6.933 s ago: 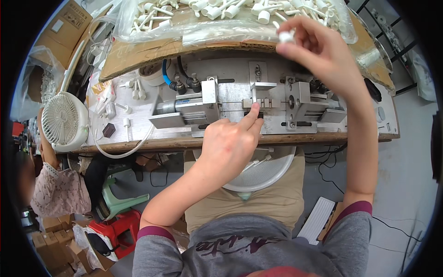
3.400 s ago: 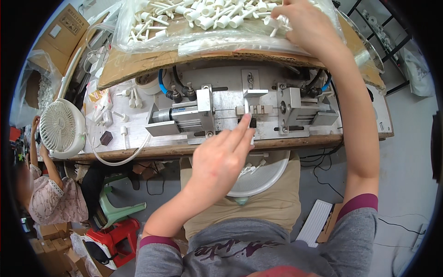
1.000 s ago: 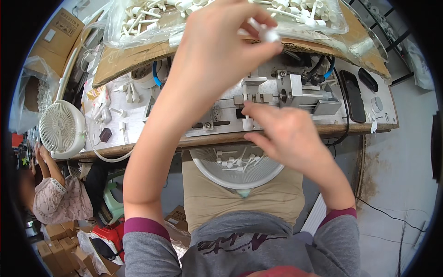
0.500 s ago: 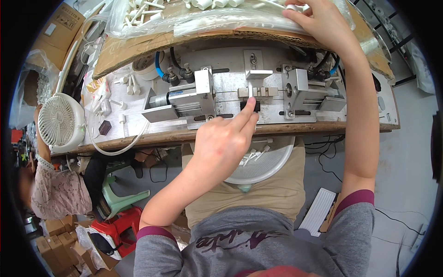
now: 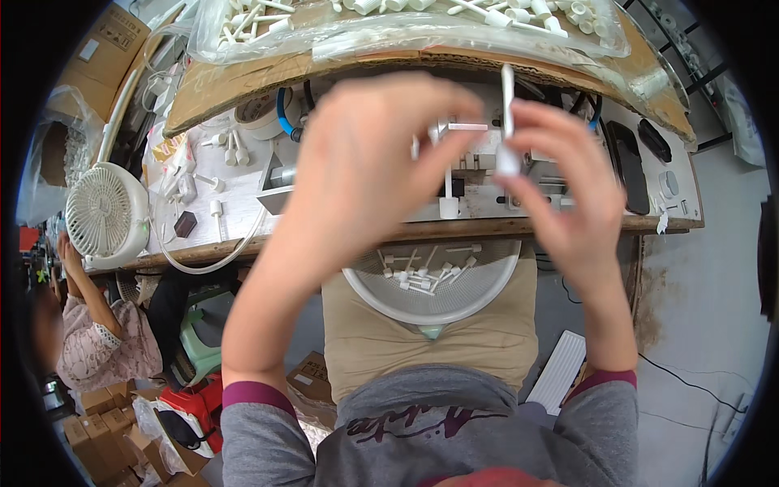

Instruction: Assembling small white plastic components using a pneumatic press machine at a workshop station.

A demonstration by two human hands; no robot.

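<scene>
My right hand (image 5: pixel 564 183), a little blurred, pinches a white plastic stem with a cup-shaped end (image 5: pixel 508 154) between thumb and fingers. The piece stands upright, thin end up, in front of the metal fixture (image 5: pixel 475 158). Another such white stemmed piece (image 5: pixel 449 191) lies in the fixture, its cup end toward me at the table edge. My left hand (image 5: pixel 381 146), smeared by motion, is raised over the left side of the fixture. Its thumb and forefinger are apart, with nothing visible between them, and it hides the left clamp unit.
A white mesh basket (image 5: pixel 381 300) with several white pieces sits on my lap. Cardboard (image 5: pixel 243 93) carries a plastic bag of white parts above the fixture. A white fan (image 5: pixel 107 213) stands at left beside another person's arm (image 5: pixel 93 288). A black phone-like object (image 5: pixel 629 170) lies at right.
My right hand has come down from the bag of parts with a white piece. My left hand has lifted off the fixture, up and leftward. The piece in the fixture now extends toward me.
</scene>
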